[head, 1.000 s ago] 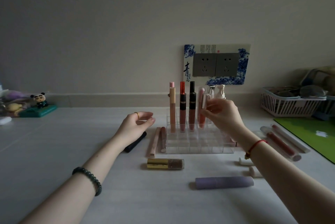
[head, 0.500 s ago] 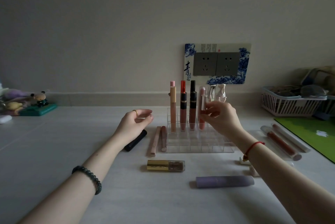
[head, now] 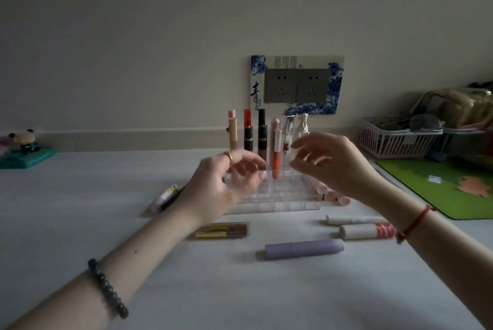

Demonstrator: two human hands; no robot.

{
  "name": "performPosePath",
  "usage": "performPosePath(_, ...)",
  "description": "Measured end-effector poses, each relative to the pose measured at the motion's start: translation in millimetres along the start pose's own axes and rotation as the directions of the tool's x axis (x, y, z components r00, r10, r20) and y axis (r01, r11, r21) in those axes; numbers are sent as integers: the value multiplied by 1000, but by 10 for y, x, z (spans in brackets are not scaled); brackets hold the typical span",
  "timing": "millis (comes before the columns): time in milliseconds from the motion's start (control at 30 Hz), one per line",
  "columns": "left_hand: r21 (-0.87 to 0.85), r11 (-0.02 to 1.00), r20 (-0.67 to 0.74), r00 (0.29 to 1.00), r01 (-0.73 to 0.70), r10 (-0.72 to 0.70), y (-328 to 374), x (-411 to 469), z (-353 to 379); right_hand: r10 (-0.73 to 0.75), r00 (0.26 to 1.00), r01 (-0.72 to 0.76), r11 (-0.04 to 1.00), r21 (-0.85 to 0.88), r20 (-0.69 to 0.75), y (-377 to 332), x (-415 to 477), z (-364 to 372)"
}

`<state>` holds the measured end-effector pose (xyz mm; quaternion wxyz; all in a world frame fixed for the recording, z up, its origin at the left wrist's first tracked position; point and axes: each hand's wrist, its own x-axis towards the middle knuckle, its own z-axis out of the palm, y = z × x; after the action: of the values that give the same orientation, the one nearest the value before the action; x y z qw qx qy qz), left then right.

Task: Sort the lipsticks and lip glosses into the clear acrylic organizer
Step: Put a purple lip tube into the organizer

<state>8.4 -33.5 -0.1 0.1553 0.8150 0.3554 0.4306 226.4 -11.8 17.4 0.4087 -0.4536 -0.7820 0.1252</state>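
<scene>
The clear acrylic organizer (head: 282,202) stands mid-table below the wall sockets. Several tubes stand upright in its back row, among them a pink-capped one (head: 232,129), a black one (head: 262,132), a coral gloss (head: 276,154) and a silver-capped one (head: 288,129). My left hand (head: 226,180) hovers over the organizer's left part, fingers loosely curled and holding nothing. Over the right part my right hand (head: 328,164) hangs with relaxed fingers, holding nothing. A gold-capped gloss (head: 222,231), a purple tube (head: 304,248), a white tube (head: 352,219) and a red-patterned tube (head: 368,231) lie loose in front.
Pink tubes (head: 333,194) lie right of the organizer, and a pink and a black tube (head: 165,197) lie to its left. A white basket (head: 394,140) and a green mat (head: 453,185) sit at the right. A panda figure (head: 24,142) stands far left.
My right hand has let go of the silver-capped tube, which now stands in the back row. My left hand has moved right, in over the organizer.
</scene>
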Motion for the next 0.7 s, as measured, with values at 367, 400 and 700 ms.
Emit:
performPosePath(367, 634, 704, 266, 945, -320, 191, 154, -393, 357, -41, 925, 105, 983, -150, 377, 176, -648, 83)
performPosePath(400, 626, 712, 257, 946, -317, 196, 159, -395, 366, -60, 917, 133, 978, -162, 395, 165, -654, 96)
performPosePath(700, 344, 912, 208, 965, -225, 160, 12, -401, 438, -140, 907, 243, 944, -222, 397, 82, -685, 145)
